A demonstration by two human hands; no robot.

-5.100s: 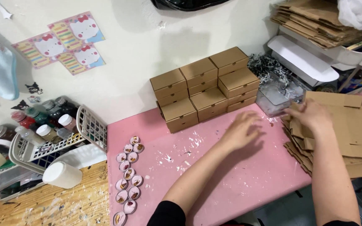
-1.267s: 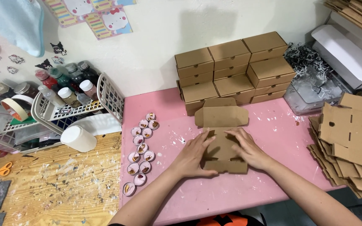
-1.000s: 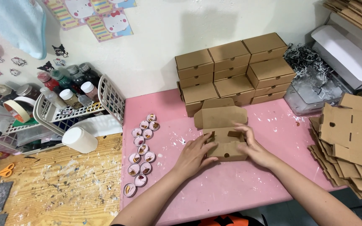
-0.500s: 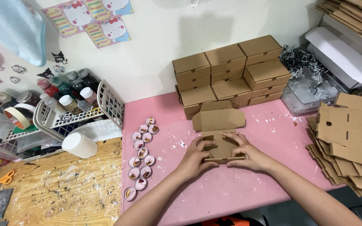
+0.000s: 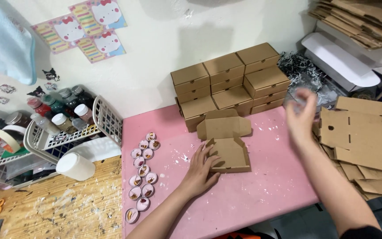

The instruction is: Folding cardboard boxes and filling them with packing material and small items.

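Steadying the open, empty cardboard box, left hand spread; blurred right hand grip unclear.

We saw a pink table carrying a half-folded box centre, stacked boxes far, small round lids left, flat cardboard right.

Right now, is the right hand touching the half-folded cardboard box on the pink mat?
Apart. The head view shows the right hand raised off to the side of the box; only the left hand rests against it.

Both forearms are bare; a black sleeve edge shows at the right arm.
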